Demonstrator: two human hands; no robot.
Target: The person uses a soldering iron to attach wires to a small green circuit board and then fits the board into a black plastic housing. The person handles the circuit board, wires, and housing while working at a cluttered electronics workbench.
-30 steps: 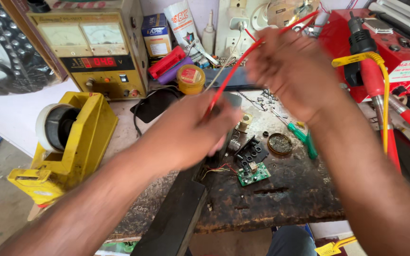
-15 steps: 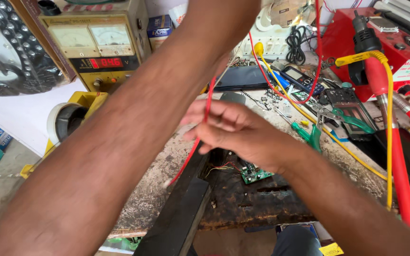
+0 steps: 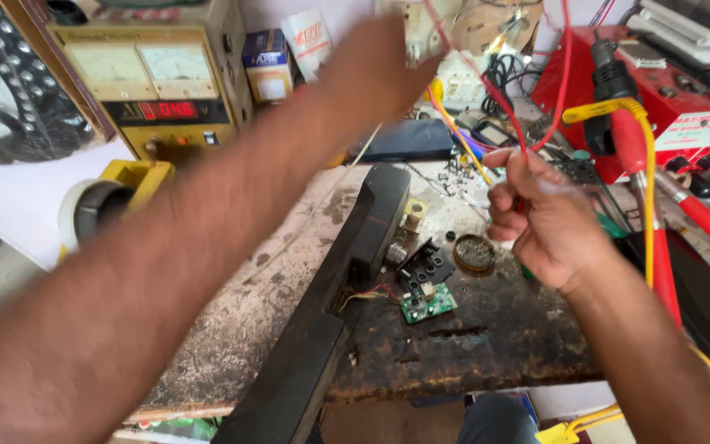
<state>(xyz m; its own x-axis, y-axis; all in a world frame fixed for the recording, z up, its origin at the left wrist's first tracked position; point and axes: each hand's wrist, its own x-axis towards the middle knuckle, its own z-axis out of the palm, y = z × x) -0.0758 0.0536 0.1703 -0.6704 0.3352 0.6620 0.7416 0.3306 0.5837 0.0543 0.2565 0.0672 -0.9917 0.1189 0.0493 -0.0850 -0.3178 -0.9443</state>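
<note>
Two hands work over the stained, worn table. The right hand is curled around one thin red wire, pinching it between fingers and thumb, and the wire rises from the fist toward the top of the view. The left hand is stretched far forward and blurred; whether it grips anything cannot be told. Between the arms lie one long black plastic housing, one small green circuit board just beside it and one round dark metal ring. One yellow metered power supply stands at the back left, one red equipment box at the back right.
</note>
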